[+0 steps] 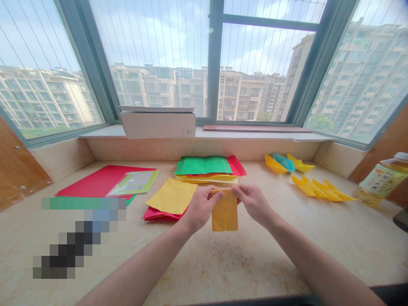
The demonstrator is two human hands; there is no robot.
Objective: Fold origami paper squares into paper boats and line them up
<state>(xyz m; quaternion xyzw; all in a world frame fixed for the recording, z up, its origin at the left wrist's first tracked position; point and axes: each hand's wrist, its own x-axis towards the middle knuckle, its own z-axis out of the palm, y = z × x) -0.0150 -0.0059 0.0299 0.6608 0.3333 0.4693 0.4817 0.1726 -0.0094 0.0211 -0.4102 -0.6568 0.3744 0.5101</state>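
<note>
Currently L hand [200, 208] & R hand [253, 203] pinch top edge of folded yellow paper [225, 216]; advise edges square, tension even.

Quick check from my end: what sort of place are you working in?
Probably a home, likely an upper-floor flat: apartment blocks fill the view through the large window, the work surface is a stone-topped window bay, and a bottle of what looks like cooking oil stands at the right.
</note>
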